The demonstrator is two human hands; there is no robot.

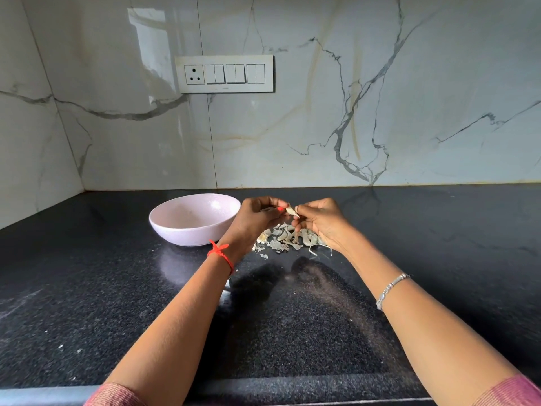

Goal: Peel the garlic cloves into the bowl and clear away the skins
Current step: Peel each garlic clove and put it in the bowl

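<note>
Both hands meet above the counter (pixel 439 244), toward its back edge, and hold one clove (pixel 292 211) between them in the air. The left hand (pixel 257 216) pinches the clove's left end with curled fingers and thumb. The right hand (pixel 319 221) pinches the other end the same way, its lower fingers curled under. Right below the hands a pile (pixel 288 240) of skins and cloves lies on the counter. The bowl (pixel 187 232) stands upright just left of the pile, nearer the back left corner, with the left hand crossing in front of its right rim. A red thread (pixel 221 253) circles the left wrist and a bracelet (pixel 390 290) the right. A switch panel (pixel 224 73) sits on the marble wall behind.
</note>
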